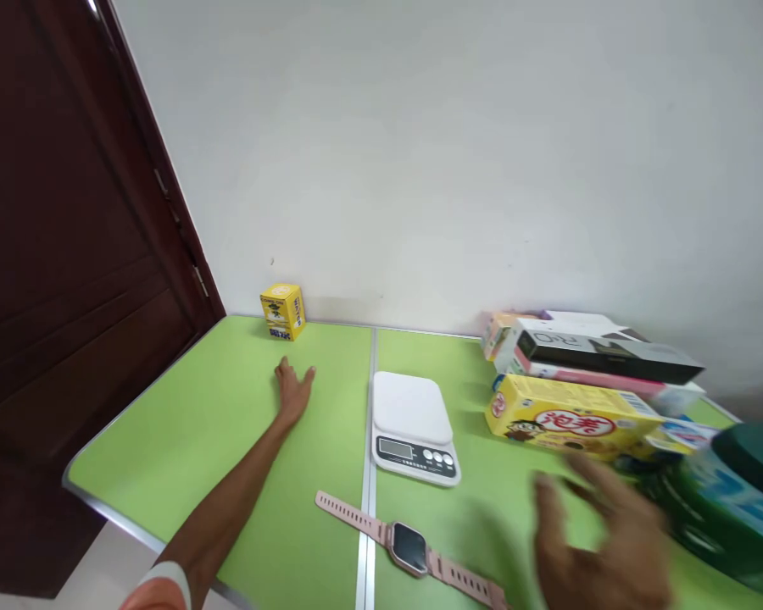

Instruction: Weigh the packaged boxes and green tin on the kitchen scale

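Over the left half of the green table, my left hand [293, 391] reaches out with its fingers apart and nothing in them. Just beyond its fingertips stands a small yellow box [283, 311]. My right hand [601, 538], blurred by motion, is at the lower right, fingers apart and apparently holding nothing. Nearest to it are a yellow carton [569, 415] with red lettering and a dark green container [731, 508] with a blue-and-white label. Between the hands lie a white digital kitchen scale [413, 411] with a bare platform and a pink-strapped smartwatch [409, 546], face up.
Several flat boxes are stacked by the wall, topped by a black-and-white box [604, 349]. The green table [165, 457] has a metal edge and a metal seam down its middle. A dark wooden door [69, 254] stands at the left.
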### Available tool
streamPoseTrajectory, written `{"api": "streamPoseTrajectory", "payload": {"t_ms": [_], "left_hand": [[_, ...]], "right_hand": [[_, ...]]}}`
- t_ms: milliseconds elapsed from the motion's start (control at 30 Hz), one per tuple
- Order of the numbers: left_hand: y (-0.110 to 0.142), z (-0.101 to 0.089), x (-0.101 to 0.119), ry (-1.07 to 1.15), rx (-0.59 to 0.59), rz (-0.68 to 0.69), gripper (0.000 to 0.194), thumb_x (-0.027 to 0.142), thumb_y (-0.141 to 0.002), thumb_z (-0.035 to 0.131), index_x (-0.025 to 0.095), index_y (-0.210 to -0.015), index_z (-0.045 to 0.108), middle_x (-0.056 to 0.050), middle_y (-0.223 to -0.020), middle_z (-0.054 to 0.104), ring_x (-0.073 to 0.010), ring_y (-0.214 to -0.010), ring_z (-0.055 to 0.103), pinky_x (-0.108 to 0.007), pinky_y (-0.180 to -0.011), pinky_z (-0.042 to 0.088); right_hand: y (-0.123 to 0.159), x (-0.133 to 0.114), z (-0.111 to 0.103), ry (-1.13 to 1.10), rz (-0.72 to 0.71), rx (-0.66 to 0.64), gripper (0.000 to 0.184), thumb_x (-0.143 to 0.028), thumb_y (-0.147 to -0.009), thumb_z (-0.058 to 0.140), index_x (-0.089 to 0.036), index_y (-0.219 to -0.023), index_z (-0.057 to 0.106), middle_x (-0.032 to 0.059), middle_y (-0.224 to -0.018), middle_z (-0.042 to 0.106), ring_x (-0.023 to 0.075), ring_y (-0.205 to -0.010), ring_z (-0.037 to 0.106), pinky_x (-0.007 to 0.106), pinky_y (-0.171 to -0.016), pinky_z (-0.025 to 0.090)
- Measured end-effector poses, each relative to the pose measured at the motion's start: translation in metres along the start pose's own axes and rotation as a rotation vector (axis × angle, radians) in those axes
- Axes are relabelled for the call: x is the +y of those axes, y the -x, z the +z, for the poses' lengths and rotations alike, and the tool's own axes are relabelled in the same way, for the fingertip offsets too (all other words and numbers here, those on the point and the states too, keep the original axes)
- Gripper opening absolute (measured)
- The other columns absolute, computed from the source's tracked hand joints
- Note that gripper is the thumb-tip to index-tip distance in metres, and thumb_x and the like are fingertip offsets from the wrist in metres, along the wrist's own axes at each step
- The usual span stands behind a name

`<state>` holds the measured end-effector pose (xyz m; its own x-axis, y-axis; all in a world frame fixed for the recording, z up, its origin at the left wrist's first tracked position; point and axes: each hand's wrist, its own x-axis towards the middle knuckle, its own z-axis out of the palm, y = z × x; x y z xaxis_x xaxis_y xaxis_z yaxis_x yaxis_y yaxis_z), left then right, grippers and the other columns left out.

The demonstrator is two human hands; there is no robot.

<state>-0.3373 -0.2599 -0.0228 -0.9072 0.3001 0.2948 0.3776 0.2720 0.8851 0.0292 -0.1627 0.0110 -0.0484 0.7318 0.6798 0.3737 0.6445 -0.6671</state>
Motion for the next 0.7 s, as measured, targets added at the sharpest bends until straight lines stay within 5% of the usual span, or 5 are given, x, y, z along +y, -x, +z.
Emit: {"api": "streamPoseTrajectory", "payload": {"t_ms": [133,233,333,500,700], "left_hand": [[-0.061,-0.007,-0.028,-0.067,0.106,-0.038,0.103,0.035,-0.079,0.081,0.012,-0.157,0.018,-0.027,-0.161,0.029,-0.0365,-0.158,0.024,-0.052,-0.128,0.027],[-0.097,0.005,-0.030,-0.099,0.143,-0.032,0.118,0.036,-0.071,0.089,0.008,-0.158,0.013,-0.030,-0.164,0.026,-0.0372,-0.160,0.019,-0.051,-0.131,0.021],[-0.125,0.017,-0.030,-0.116,0.163,-0.033,0.124,0.035,-0.068,0.092,0.007,-0.158,0.011,-0.032,-0.165,0.024,-0.0384,-0.160,0.020,-0.050,-0.130,0.021],[-0.155,0.027,-0.031,-0.133,0.186,-0.058,0.115,0.032,-0.067,0.092,0.013,-0.155,0.020,-0.028,-0.161,0.035,-0.0383,-0.154,0.032,-0.051,-0.126,0.029],[-0.147,0.018,-0.028,-0.187,0.199,-0.087,0.084,0.033,-0.069,0.089,0.016,-0.134,0.039,-0.020,-0.142,0.052,-0.0326,-0.141,0.048,-0.046,-0.117,0.039]], "right_hand": [[0.039,-0.065,0.097,-0.292,-0.174,-0.582,0.039,-0.037,-0.104,0.051,-0.024,-0.140,0.056,0.0137,-0.134,0.068,0.0279,-0.114,0.069,0.049,-0.096,0.060],[0.054,-0.097,0.166,-0.301,-0.134,-0.937,0.059,-0.039,-0.101,0.051,-0.016,-0.155,0.043,0.0203,-0.155,0.053,0.0346,-0.142,0.053,0.058,-0.115,0.048],[0.057,-0.109,0.230,-0.229,-0.064,-1.148,0.077,-0.042,-0.095,0.056,-0.007,-0.160,0.035,0.0263,-0.163,0.042,0.0409,-0.154,0.038,0.062,-0.124,0.033],[0.056,-0.108,0.305,-0.268,-0.095,-1.074,0.076,-0.034,-0.089,0.054,-0.009,-0.159,0.037,0.0210,-0.164,0.043,0.0400,-0.159,0.027,0.063,-0.129,0.020],[0.045,-0.103,0.334,-0.330,0.096,-0.879,0.076,-0.044,-0.094,0.048,-0.009,-0.160,0.034,0.0205,-0.163,0.044,0.0377,-0.155,0.032,0.061,-0.128,0.022]]}}
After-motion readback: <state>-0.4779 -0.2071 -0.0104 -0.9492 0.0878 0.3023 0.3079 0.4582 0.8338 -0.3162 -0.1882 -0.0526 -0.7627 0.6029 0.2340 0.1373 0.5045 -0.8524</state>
